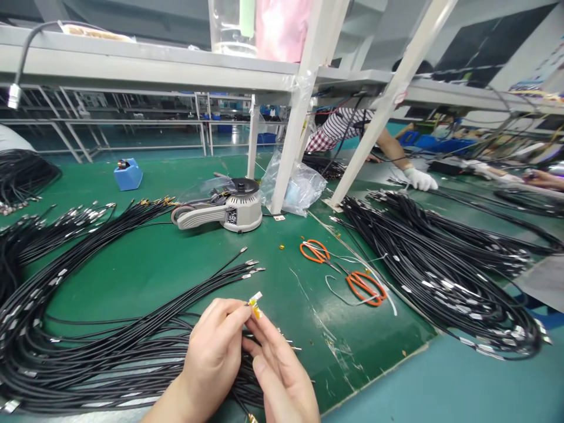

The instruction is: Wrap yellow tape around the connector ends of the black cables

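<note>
My left hand (214,351) and my right hand (282,370) meet low in the middle of the view, over a green mat (145,264). Both pinch the metal tip of a thin black cable (254,302), which carries a small piece of yellow tape. The fingers of both hands are closed on it. Beneath my hands lies a big coil of black cables (88,346) with metal ends, several of them fanned out towards the centre (251,267).
A grey tape dispenser (224,211) stands behind on the mat. Two orange scissors (348,273) lie to the right. Another cable pile (445,264) fills the right side. White shelf legs (295,135), a plastic bag (295,188), a blue box (127,174). Another person's gloved hand (420,179) works at the back right.
</note>
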`<state>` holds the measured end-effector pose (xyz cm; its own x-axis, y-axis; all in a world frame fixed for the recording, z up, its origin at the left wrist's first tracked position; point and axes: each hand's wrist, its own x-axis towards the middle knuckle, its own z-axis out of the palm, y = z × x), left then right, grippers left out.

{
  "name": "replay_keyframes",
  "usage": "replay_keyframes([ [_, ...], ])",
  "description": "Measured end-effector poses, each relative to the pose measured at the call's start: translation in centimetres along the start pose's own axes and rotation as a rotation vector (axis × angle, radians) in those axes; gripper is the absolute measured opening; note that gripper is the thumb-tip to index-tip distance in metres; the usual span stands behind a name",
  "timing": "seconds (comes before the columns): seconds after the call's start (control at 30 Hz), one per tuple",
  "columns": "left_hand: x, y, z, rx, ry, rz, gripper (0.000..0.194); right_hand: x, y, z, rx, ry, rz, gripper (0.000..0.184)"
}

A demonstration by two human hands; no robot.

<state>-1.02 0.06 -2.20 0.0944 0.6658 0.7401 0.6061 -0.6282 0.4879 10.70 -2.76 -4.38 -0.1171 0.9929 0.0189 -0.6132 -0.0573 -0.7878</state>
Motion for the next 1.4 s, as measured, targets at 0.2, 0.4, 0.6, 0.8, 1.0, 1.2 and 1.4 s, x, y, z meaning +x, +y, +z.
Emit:
replay_keyframes([
  [0.2, 0.1, 0.1, 0.0, 0.003, 0.008, 0.002, 0.033, 0.1, -0.2, 0.3, -0.004, 0.003, 0.000, 0.035],
  [0.4, 0.0, 0.1, -0.1, 0.013, 0.017, -0.002, 0.033, 0.2, -0.2, 0.5, 0.004, 0.026, -0.012, 0.034],
  [0.6, 0.0, 0.0, -0.1, 0.042, 0.007, -0.023, 0.036, 0.2, -0.3, 0.7, -0.012, 0.047, -0.023, 0.033],
  [0.8, -0.1, 0.0, 0.2, 0.022, -0.009, -0.108, 0.031, 0.5, -0.3, 0.2, -0.090, 0.056, -0.023, 0.033],
  [1.0, 0.3, 0.1, -0.1, 0.026, -0.030, -0.119, 0.021, 0.1, -0.3, -0.5, -0.203, 0.088, -0.012, 0.040],
  [1.2, 0.1, 0.2, -0.4, 0.108, -0.011, -0.096, 0.019, 0.1, -1.7, -0.5, -0.219, 0.195, 0.087, 0.041],
  [1.4, -0.2, 0.6, -0.3, 0.214, -0.002, -0.094, 0.018, 2.1, -2.9, 0.9, -0.314, 0.167, 0.106, 0.038],
])
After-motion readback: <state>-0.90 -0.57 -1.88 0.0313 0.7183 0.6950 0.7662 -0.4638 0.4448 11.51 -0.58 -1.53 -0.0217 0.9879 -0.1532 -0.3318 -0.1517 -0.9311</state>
